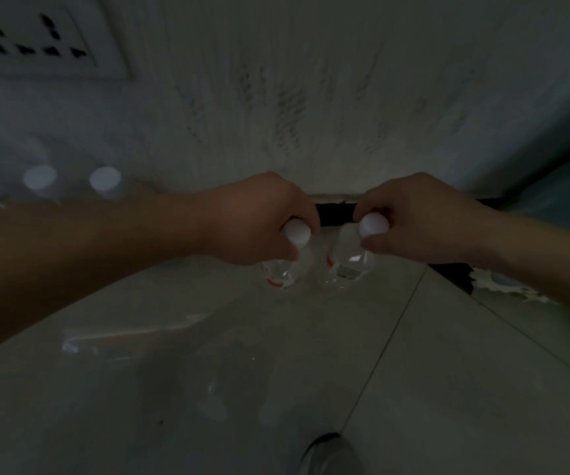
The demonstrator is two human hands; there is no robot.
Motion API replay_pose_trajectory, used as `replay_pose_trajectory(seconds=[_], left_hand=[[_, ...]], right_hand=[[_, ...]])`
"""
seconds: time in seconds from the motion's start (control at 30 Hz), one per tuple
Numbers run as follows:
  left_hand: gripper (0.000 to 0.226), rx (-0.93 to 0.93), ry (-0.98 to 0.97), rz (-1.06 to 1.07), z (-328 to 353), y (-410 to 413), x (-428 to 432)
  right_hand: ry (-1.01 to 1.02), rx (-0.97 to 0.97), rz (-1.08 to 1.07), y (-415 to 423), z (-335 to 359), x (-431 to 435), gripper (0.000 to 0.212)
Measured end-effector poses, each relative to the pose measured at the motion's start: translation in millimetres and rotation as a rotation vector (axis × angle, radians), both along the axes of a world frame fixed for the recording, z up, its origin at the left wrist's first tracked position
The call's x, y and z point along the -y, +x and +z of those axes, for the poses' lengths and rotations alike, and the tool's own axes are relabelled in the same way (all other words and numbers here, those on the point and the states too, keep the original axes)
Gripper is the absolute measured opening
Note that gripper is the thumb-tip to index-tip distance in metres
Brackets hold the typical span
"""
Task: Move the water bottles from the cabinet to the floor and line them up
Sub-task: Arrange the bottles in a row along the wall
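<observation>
We grip two clear water bottles by their necks, one in each hand, and they hang side by side just in front of the wall [311, 97], close together and roughly upright. The left bottle [285, 270] shows a red band on its label, and our left hand [256, 221] curls round the neck just under its white cap [296, 233]. The right bottle [349, 265] is held the same way, our right hand [414, 217] pinching round the neck beside its own white cap [373, 226]. Both bottles are low over the pale tiled floor [448, 371], but we cannot tell whether their bases touch it. Off to the left, three more white-capped bottles [105, 178] stand in a row along the foot of the wall, blurred. A dark skirting strip [335, 214] runs behind our hands. High on the left of the wall sits a white socket plate [37, 36]. Something clear and crumpled [133, 337] lies on the floor nearer to us, too blurred to name.
</observation>
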State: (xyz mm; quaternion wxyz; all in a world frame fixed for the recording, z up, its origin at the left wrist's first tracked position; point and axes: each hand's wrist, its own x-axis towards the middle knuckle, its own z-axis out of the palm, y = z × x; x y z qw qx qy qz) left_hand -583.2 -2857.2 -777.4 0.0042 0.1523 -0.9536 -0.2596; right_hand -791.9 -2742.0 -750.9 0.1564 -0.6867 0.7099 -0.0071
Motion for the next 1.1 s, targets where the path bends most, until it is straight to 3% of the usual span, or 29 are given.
replay_pose_trajectory(seconds=[0.7,1.1], left_hand=[[0.036,0.124,-0.113,0.4,20,104,5],[0.033,0.126,-0.118,0.442,6,121,6]], right_hand=[[-0.051,-0.033,0.135,93,0,69,0.022],[-0.042,-0.06,0.169,116,-8,76,0.03]])
